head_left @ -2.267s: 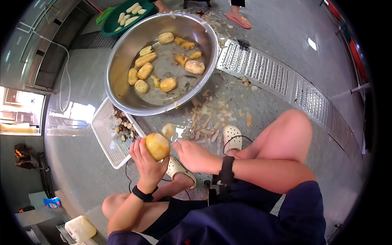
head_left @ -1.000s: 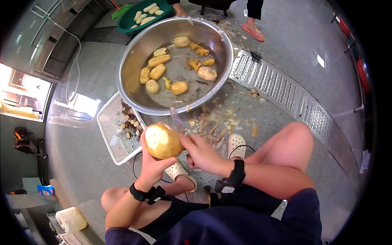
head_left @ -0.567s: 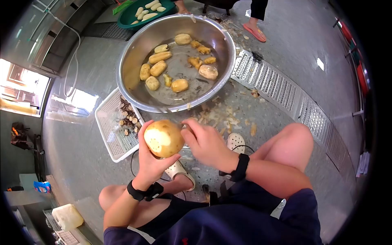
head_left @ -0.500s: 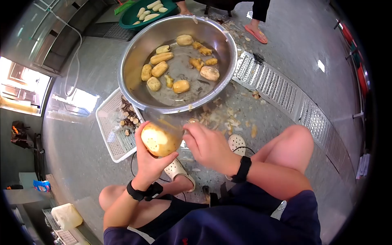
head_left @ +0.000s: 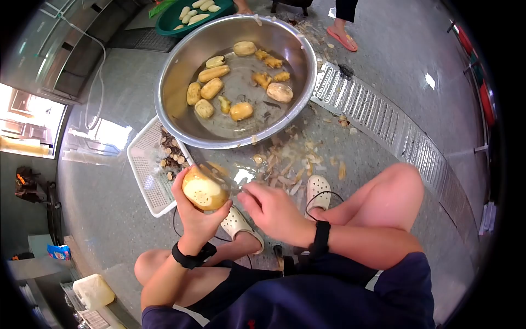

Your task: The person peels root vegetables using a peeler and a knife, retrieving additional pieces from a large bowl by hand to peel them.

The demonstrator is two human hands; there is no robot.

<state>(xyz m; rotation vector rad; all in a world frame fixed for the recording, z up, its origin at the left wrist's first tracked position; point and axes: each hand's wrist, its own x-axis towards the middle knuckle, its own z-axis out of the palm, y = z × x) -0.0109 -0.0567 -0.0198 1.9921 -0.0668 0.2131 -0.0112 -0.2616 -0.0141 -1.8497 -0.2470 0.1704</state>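
A blurred blade (head_left: pixel 219 174), its handle hidden, is clenched in the right hand (head_left: pixel 278 214); whether it is touching the lotus root (head_left: pixel 205 189) cannot be told. Yellow-skinned, its pale end pitted with holes, the lotus root is cradled in the left hand (head_left: pixel 194 219) above the floor (head_left: pixel 263 241).

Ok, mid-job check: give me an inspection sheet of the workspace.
Surface: grey floor, wet patch near the shoes
Job's things: root piece in hand; more roots in steel basin
Clutter: scattered peelings; dark scraps and cut ends in white basket
Hands: left hand grips the root piece; right hand holds a blurred tool
Cables: thin black cord by the shoes
Surroundings: drain grate; another person's sandalled foot beyond the basin
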